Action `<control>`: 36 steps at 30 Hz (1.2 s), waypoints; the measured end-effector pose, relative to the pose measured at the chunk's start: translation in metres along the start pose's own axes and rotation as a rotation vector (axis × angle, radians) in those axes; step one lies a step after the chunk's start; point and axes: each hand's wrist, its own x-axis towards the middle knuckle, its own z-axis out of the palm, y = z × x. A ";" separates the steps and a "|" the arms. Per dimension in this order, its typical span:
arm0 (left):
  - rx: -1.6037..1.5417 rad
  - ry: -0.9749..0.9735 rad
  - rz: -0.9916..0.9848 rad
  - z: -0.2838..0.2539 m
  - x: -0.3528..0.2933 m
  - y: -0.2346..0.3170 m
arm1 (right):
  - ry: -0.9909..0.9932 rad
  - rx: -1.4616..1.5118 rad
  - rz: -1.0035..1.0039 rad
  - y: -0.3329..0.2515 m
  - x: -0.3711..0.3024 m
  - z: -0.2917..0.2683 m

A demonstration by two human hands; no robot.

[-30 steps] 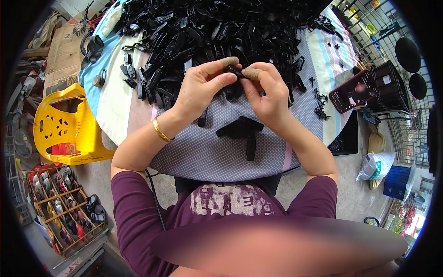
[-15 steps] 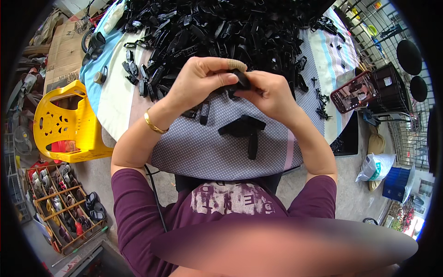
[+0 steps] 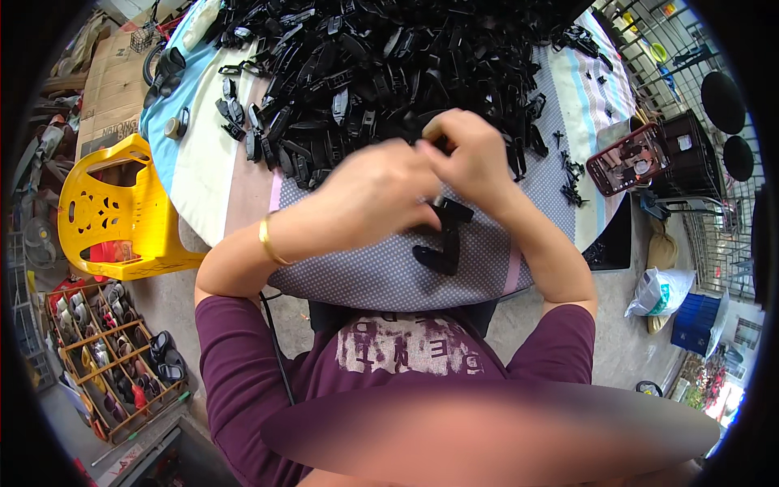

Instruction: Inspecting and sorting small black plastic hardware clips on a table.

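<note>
My left hand [image 3: 381, 191] is smeared by motion over the near middle of the table, so its fingers cannot be read. Just beyond its fingertips lie a few black plastic parts [image 3: 438, 260], one of them pointing left. My right hand [image 3: 471, 154] is held higher, its fingers curled together at the near edge of the heap. Something dark shows between its thumb and forefinger, too hidden to make out. A large heap of black plastic clip-like parts [image 3: 349, 73] covers the far part of the table.
A patterned cloth covers the round table [image 3: 341, 280]. Small black pieces [image 3: 573, 178] lie at the right, near a phone [image 3: 629, 160] on its side. A round container [image 3: 173, 127] stands at the left. A yellow plastic chair [image 3: 122, 211] and a shoe rack [image 3: 114, 361] are further left.
Both hands were together on a black part; now the left has swung down toward me and the right stays up. The near parts lie differently, with one now pointing left.
</note>
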 end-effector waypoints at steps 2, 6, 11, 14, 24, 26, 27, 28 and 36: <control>0.436 -0.007 -0.218 -0.014 -0.001 -0.006 | 0.018 0.241 0.230 -0.003 0.006 -0.017; 0.789 0.049 -0.250 0.003 -0.001 -0.031 | 0.076 0.446 0.272 -0.004 0.008 -0.020; 0.562 0.246 -0.143 0.006 0.006 -0.035 | -0.032 0.337 -0.044 -0.010 0.002 -0.014; 0.286 0.200 -0.218 -0.003 0.008 -0.032 | -0.030 0.321 -0.036 -0.006 0.000 -0.008; -0.723 0.474 -0.287 -0.002 0.014 -0.038 | 0.022 0.436 0.031 -0.008 0.001 -0.013; -0.718 0.471 -0.294 -0.002 0.013 -0.039 | 0.046 0.401 0.002 -0.009 0.000 -0.014; -0.712 0.467 -0.303 -0.002 0.013 -0.040 | 0.059 0.358 -0.010 -0.011 0.000 -0.014; -0.712 0.468 -0.302 -0.002 0.013 -0.039 | 0.072 0.315 -0.021 -0.012 0.000 -0.015; -0.804 0.535 -0.253 0.005 0.015 -0.032 | 0.142 0.139 -0.086 -0.018 -0.005 -0.014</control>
